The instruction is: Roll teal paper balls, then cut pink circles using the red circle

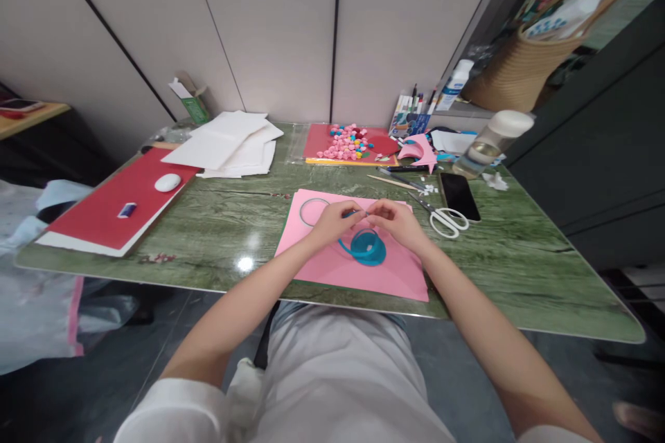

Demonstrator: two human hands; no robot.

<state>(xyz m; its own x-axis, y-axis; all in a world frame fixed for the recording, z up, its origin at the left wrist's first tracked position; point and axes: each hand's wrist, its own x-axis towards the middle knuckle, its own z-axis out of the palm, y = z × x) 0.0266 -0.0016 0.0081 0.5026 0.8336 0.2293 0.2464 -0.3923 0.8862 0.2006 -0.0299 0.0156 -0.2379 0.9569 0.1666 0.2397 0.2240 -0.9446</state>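
Turquoise strip [343, 247] curls beside its roll [368, 256] on pink paper [316, 266], just below the left hand [335, 223] and right hand [399, 225]. Their fingers are pinched on a small bit [366, 213] (too tiny to name). It could slip out if either pinch loosens, and the curl could crease if a wrist brushes it.

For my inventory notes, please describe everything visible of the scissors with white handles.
The white-handled metal scissors lie flat on the green wood-patterned table, touched by neither left hand nor right hand. Two white finger loops look plastic; slim grey blades point leftward and away from the person. Contact with the black rectangular phone beside them is unclear.
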